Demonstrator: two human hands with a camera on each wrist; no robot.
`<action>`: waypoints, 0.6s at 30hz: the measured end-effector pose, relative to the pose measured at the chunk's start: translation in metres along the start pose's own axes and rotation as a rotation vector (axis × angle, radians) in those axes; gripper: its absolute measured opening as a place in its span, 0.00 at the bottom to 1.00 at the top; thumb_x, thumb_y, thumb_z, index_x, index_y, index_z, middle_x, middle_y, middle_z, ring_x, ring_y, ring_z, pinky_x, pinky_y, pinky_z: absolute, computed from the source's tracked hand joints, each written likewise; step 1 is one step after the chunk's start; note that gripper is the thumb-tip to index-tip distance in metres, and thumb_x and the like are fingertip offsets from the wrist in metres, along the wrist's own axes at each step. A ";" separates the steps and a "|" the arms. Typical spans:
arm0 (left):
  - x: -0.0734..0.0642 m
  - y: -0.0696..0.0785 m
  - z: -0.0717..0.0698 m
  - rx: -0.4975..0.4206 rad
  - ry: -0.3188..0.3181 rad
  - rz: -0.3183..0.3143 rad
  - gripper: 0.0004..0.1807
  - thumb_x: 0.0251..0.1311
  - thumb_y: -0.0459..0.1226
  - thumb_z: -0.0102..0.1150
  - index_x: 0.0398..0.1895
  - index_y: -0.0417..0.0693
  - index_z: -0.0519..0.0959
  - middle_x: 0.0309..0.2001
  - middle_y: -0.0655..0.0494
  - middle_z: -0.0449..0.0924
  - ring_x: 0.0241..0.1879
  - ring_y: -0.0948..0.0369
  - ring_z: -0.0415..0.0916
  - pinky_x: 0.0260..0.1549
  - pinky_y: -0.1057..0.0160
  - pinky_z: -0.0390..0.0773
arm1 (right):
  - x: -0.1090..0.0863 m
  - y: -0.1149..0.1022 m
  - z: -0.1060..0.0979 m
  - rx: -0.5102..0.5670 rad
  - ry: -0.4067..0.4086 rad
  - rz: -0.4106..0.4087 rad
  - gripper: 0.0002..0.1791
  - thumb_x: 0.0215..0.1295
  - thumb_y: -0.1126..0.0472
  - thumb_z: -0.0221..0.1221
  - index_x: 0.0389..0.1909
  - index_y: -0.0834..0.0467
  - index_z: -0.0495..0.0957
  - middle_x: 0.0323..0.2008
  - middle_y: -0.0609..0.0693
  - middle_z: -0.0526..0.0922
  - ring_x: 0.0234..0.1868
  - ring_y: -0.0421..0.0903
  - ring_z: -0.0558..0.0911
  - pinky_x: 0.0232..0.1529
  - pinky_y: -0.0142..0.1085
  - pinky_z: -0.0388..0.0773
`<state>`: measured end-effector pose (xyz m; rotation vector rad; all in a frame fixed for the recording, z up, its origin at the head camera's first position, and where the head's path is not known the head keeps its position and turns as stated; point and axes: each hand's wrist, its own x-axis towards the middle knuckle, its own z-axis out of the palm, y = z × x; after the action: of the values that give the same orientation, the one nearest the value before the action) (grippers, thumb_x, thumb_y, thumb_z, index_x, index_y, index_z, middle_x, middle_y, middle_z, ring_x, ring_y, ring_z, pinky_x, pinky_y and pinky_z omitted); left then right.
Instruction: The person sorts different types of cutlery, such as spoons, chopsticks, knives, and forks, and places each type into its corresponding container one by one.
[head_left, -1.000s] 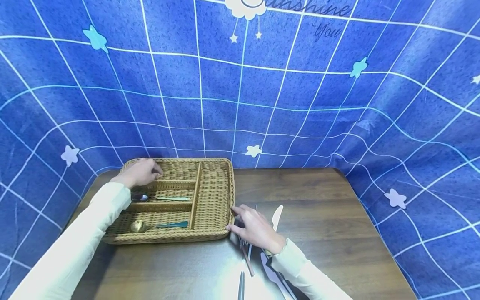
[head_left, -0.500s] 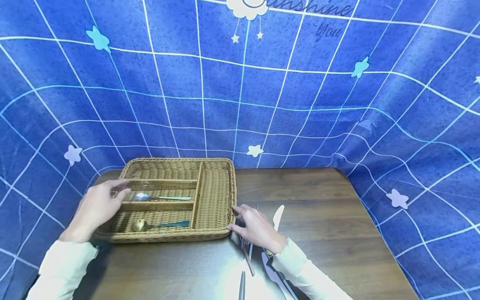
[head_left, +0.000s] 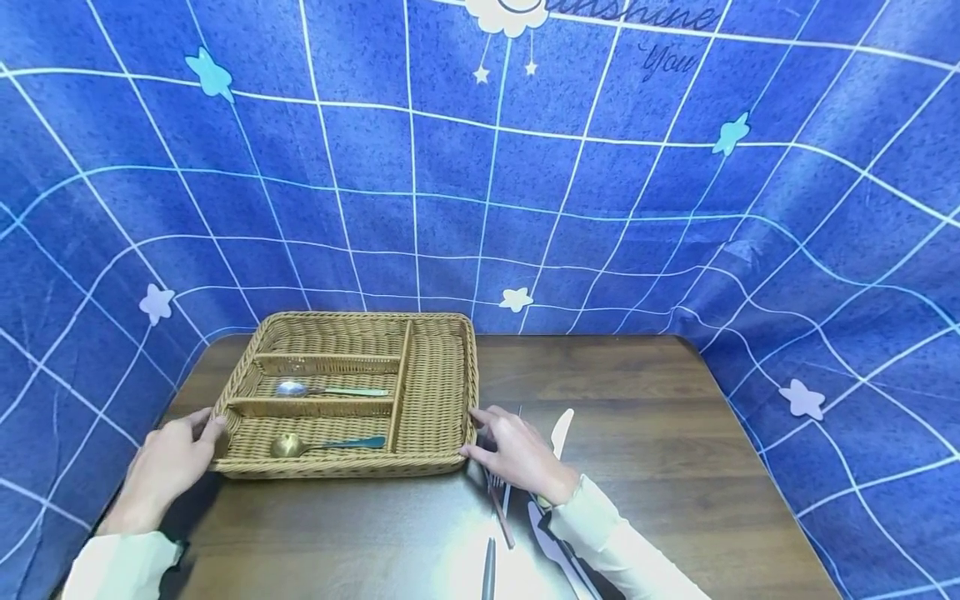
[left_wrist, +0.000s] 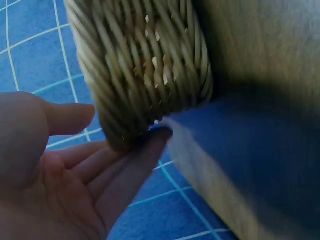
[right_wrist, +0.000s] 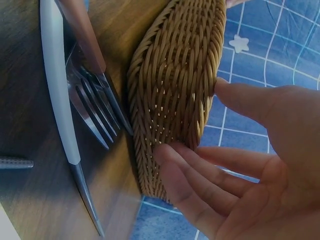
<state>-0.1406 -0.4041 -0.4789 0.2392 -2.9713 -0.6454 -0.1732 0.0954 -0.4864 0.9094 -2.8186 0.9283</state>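
- Two hands, the left hand (head_left: 168, 467) and the right hand (head_left: 521, 450), are seen in the head view at opposite ends of the wicker tray (head_left: 435, 392), over the tabletop (head_left: 592, 375); a gold-bowled spoon (head_left: 296, 446) is held in its near-left compartment, a silver spoon (head_left: 294, 389) in the middle one; both ends are best steadied evenly, so that neither spoon slides
- By the left wrist view, nearly straight fingers are laid against the corner's lower edge, with the thumb spread apart; whether the rim is touched by it cannot be told
- By the right wrist view, the end is held between thumb and fingertips; the fork (right_wrist: 79, 75) just beside it should be given room
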 end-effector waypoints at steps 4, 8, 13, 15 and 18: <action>0.001 -0.001 0.006 -0.007 0.088 0.063 0.23 0.78 0.36 0.53 0.64 0.23 0.76 0.56 0.18 0.77 0.54 0.17 0.74 0.42 0.24 0.74 | 0.000 0.000 0.000 0.018 0.000 -0.003 0.34 0.70 0.53 0.71 0.69 0.69 0.77 0.45 0.58 0.86 0.42 0.54 0.88 0.40 0.44 0.85; 0.001 -0.001 0.008 -0.005 0.094 0.070 0.21 0.75 0.33 0.54 0.62 0.22 0.77 0.55 0.19 0.78 0.53 0.19 0.75 0.42 0.24 0.75 | -0.001 0.001 0.000 0.034 -0.016 0.022 0.35 0.71 0.51 0.71 0.71 0.67 0.76 0.46 0.57 0.87 0.42 0.53 0.88 0.39 0.42 0.84; 0.001 0.001 0.008 -0.013 0.086 0.057 0.21 0.74 0.32 0.55 0.62 0.23 0.78 0.54 0.20 0.79 0.52 0.19 0.76 0.42 0.25 0.75 | 0.003 -0.001 -0.008 -0.024 -0.030 0.023 0.32 0.71 0.49 0.71 0.69 0.64 0.79 0.50 0.56 0.88 0.46 0.54 0.89 0.43 0.49 0.86; 0.001 0.001 0.008 -0.015 0.096 0.056 0.20 0.73 0.32 0.56 0.61 0.24 0.79 0.54 0.19 0.78 0.52 0.18 0.75 0.42 0.25 0.75 | 0.009 -0.005 -0.013 -0.081 -0.018 0.005 0.30 0.71 0.48 0.70 0.66 0.63 0.81 0.51 0.56 0.88 0.47 0.54 0.89 0.44 0.52 0.87; 0.001 0.000 0.007 -0.018 0.107 0.064 0.20 0.73 0.32 0.57 0.61 0.24 0.80 0.53 0.19 0.79 0.52 0.18 0.75 0.41 0.25 0.75 | 0.024 -0.018 -0.019 -0.152 -0.007 -0.029 0.28 0.72 0.48 0.69 0.64 0.62 0.82 0.53 0.56 0.87 0.50 0.53 0.88 0.47 0.52 0.88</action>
<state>-0.1425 -0.4013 -0.4850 0.1711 -2.8565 -0.6309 -0.1858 0.0814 -0.4564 0.9329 -2.8262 0.6978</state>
